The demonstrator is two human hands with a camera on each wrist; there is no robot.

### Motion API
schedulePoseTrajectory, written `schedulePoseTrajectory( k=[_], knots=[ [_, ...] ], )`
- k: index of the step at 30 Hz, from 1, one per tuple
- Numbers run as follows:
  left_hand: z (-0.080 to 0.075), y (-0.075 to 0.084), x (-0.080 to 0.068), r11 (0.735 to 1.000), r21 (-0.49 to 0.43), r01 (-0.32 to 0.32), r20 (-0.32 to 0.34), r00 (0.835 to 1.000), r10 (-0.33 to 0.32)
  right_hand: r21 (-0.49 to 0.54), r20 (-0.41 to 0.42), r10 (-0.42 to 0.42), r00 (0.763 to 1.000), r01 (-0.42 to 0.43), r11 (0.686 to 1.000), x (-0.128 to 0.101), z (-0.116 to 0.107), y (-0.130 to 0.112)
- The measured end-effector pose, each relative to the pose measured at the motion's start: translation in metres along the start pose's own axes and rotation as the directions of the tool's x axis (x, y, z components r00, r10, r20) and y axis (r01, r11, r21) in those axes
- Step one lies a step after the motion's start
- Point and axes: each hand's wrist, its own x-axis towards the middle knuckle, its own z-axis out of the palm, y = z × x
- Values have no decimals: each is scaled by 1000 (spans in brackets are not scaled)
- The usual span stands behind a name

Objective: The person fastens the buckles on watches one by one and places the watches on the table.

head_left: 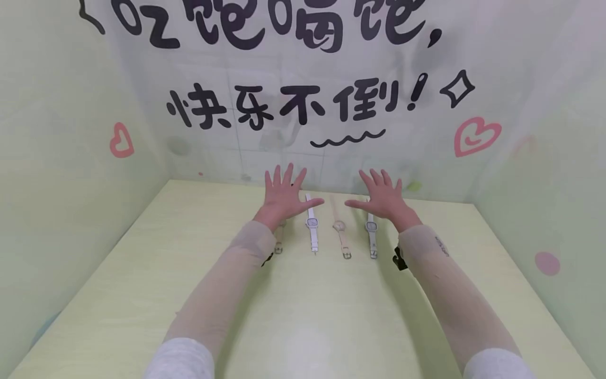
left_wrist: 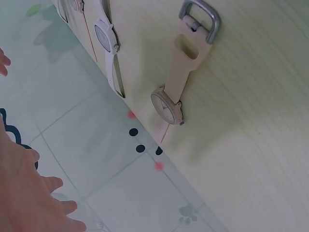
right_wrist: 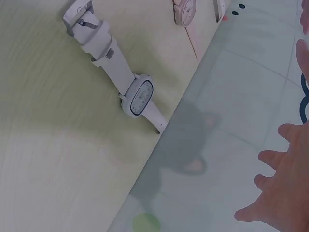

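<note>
I see both hands spread flat, left hand point(head_left: 284, 197), right hand point(head_left: 383, 200); four watches point(head_left: 312, 226) lie untouched, nothing picked up yet.

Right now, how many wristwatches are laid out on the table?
4, in one row: beige watch under the left hand, white watch, pink watch, grey-white watch by the right hand.
</note>
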Motion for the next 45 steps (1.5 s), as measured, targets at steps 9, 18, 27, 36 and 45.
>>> schedulePoseTrajectory(
  k=[9, 18, 27, 36, 45],
  knots=[
    [2, 5, 0, 1000, -2, -3, 8, 1000, 3, 11, 1, 19, 1000, -19, 1000, 1, 6, 5],
    [0, 11, 0, 999, -28, -17, 31, 999, 18, 32, 34, 14, 999, -15, 999, -1, 7, 6],
    [0, 15, 2, 998, -39, -50, 1, 999, 50, 32, 26, -4, 1000, 3, 999, 1, 12, 8],
    [1, 18, 3, 996, -25, -84, -35, 996, 83, 43, 20, -42, 999, 41, 998, 4, 17, 15],
    [3, 25, 6, 997, -46, -68, -19, 998, 67, 47, 11, -89, 996, 88, 995, 9, 20, 23]
  ],
)
